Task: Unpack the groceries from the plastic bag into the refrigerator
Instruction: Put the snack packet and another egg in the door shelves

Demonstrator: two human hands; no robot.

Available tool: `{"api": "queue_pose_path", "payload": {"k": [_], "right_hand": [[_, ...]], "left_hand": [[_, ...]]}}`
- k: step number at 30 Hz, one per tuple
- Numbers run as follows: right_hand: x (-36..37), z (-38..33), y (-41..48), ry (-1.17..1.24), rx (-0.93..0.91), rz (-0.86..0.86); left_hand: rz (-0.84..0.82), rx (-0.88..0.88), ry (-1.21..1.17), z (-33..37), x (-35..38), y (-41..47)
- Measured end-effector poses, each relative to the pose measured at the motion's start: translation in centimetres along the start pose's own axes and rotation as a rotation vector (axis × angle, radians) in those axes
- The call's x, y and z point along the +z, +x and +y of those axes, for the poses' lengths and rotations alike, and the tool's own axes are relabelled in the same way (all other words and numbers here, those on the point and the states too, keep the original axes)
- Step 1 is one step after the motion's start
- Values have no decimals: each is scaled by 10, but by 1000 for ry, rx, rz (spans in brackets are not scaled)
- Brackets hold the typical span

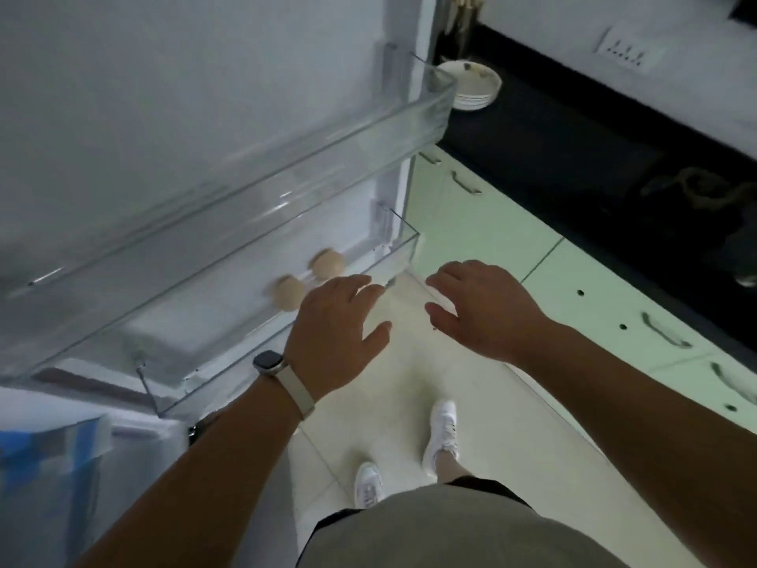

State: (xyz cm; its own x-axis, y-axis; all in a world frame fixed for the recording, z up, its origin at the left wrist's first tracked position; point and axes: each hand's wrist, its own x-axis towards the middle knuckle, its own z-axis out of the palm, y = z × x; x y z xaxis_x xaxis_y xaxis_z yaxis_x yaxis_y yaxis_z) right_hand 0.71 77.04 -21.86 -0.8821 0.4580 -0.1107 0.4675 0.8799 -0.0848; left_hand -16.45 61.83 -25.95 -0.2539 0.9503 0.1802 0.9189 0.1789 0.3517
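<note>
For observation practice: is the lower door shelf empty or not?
Not empty: two eggs sit in the lower door shelf, behind its clear wall.

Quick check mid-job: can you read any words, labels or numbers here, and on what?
None can be read.
Blue and white pack: too blurred to read.
Watch face: dark, shows nothing.
Wall switch panel: no legible marking.

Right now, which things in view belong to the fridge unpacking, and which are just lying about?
Job: two beige round eggs; clear plastic lower door shelf holding them; left hand; right hand.
Lying about: stack of white plates; black counter; white wall switch panel.
</note>
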Motion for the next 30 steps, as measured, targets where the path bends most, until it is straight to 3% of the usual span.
{"api": "queue_pose_path", "payload": {"k": [6, 14, 30], "right_hand": [[3, 27, -86, -56, 256, -15], [-8, 63, -199, -66, 483, -8], [0, 184, -540, 43, 933, 186]], "left_hand": [[-116, 228, 35, 56, 14, 26], [-124, 452, 70, 163, 35, 38], [-180, 938, 6, 508, 129, -6]]}}
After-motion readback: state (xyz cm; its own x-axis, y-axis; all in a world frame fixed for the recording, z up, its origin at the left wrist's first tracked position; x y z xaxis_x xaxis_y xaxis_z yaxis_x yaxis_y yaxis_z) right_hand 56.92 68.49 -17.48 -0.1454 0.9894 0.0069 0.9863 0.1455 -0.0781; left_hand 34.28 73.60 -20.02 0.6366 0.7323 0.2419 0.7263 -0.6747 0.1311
